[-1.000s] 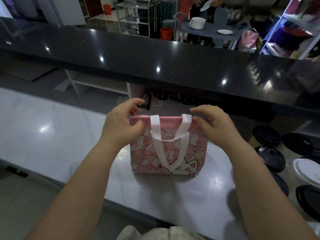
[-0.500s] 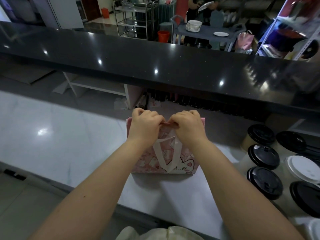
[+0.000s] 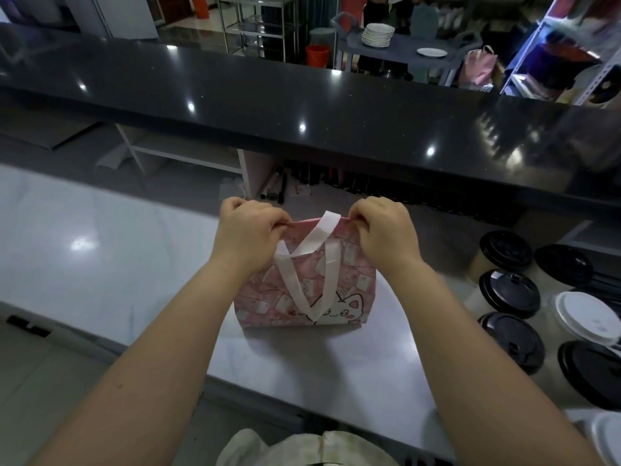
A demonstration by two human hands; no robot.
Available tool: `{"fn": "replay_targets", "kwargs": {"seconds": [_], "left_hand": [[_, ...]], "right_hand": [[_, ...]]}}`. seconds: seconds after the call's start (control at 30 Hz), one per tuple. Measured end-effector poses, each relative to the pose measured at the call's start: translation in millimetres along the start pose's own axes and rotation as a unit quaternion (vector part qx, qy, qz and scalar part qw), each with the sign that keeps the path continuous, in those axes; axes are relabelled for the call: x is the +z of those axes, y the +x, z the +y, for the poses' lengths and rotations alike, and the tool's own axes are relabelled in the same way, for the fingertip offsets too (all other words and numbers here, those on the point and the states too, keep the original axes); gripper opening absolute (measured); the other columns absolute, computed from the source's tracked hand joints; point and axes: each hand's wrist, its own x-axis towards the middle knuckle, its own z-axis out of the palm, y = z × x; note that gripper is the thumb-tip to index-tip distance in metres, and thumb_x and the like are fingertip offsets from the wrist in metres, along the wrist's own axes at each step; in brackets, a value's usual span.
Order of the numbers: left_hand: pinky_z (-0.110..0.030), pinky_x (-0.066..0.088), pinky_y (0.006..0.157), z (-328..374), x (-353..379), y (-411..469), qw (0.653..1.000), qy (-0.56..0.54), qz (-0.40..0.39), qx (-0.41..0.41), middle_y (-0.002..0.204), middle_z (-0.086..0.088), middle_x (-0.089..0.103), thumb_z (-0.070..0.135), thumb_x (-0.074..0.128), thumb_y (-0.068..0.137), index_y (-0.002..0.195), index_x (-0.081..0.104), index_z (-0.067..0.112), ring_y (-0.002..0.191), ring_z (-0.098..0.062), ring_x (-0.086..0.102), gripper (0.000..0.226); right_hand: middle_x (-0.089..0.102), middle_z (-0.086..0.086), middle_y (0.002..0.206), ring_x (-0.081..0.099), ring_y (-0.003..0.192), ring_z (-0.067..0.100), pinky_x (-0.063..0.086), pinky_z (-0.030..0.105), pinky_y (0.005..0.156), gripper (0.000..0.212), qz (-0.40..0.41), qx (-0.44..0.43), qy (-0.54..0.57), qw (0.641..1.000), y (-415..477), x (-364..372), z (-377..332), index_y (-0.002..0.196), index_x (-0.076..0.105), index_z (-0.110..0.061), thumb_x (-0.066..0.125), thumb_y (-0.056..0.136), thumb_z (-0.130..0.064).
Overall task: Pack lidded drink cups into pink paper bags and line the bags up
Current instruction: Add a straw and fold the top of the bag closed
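Note:
A pink paper bag point(image 3: 349, 290) with a cat print and white ribbon handles stands upright on the white marble counter point(image 3: 100, 264). My left hand point(image 3: 247, 235) pinches the bag's top edge at its left end. My right hand point(image 3: 384, 233) pinches the top edge at its right end. One white handle sticks up between my hands, the other hangs down the bag's front. Several lidded drink cups stand at the right: black lids point(image 3: 509, 292) and a white lid point(image 3: 586, 316). The bag's inside is hidden.
A raised black counter top point(image 3: 302, 105) runs across behind the bag. Beyond it are a grey cart with stacked plates point(image 3: 378, 35), metal shelving and another pink bag point(image 3: 477, 67). The marble counter's near edge runs diagonally below my forearms.
My hands, bunched together at the middle of the bag's top half a second ago, have moved apart to its two ends. The bag stays where it stood.

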Motion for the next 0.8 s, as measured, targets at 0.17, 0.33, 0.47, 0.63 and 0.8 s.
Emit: {"fn": "replay_targets", "kwargs": {"seconds": [0.17, 0.33, 0.47, 0.63, 0.8], "left_hand": [[-0.044, 0.034, 0.093, -32.6, -19.4, -14.8, 1.000, 0.000, 0.008, -0.012, 0.098, 0.007, 0.074, 0.051, 0.066, 0.084, 0.105, 0.073, 0.028, 0.094, -0.019, 0.064, 0.031], [-0.044, 0.045, 0.091, -46.5, -26.9, -24.4, 0.990, -0.116, -0.051, -0.069, 0.091, 0.018, 0.067, 0.052, 0.073, 0.074, 0.111, 0.071, 0.031, 0.086, -0.012, 0.059, 0.042], [-0.036, 0.042, 0.081, -44.4, -18.3, -22.6, 0.995, -0.069, 0.005, -0.065, 0.069, 0.013, 0.062, 0.021, 0.079, 0.079, 0.085, 0.075, 0.018, 0.069, -0.018, 0.059, 0.008], [-0.022, 0.050, 0.069, -48.5, -11.4, -29.6, 0.971, -0.188, 0.012, -0.147, 0.074, 0.015, 0.066, 0.033, 0.081, 0.076, 0.087, 0.074, 0.029, 0.073, -0.006, 0.061, 0.013], [-0.007, 0.042, 0.076, -63.4, -19.4, -42.8, 0.929, -0.324, 0.014, -0.180, 0.088, 0.028, 0.069, 0.050, 0.076, 0.067, 0.087, 0.068, 0.046, 0.088, 0.006, 0.064, 0.022]], "right_hand": [[0.069, -0.002, 0.100, 0.060, 0.097, 0.021, 0.042, 0.046, 0.094, 0.017, -0.014, -0.003, 0.019, 1.000, -7.6, -4.8, 13.6, 0.102, 0.072, -0.016, 0.061, 0.091, -0.008], [0.068, 0.002, 0.088, 0.061, 0.086, 0.024, 0.042, 0.044, 0.089, 0.017, -0.001, 0.016, 0.020, 1.000, -8.3, 2.9, 11.7, 0.089, 0.071, -0.010, 0.058, 0.087, 0.001], [0.068, -0.001, 0.086, 0.061, 0.085, 0.022, 0.036, 0.033, 0.089, 0.019, 0.018, 0.028, 0.026, 0.999, -8.9, 8.0, 10.4, 0.088, 0.072, -0.013, 0.059, 0.087, 0.000], [0.064, -0.010, 0.089, 0.062, 0.093, 0.020, 0.051, 0.047, 0.088, 0.023, 0.011, 0.101, 0.103, 0.989, -6.7, 7.0, 21.5, 0.096, 0.073, -0.018, 0.057, 0.088, -0.002], [0.060, -0.021, 0.089, 0.060, 0.088, 0.003, 0.049, 0.020, 0.076, 0.036, -0.002, 0.154, 0.172, 0.973, -6.2, 12.2, 29.9, 0.089, 0.066, -0.039, 0.057, 0.091, -0.004]]}}
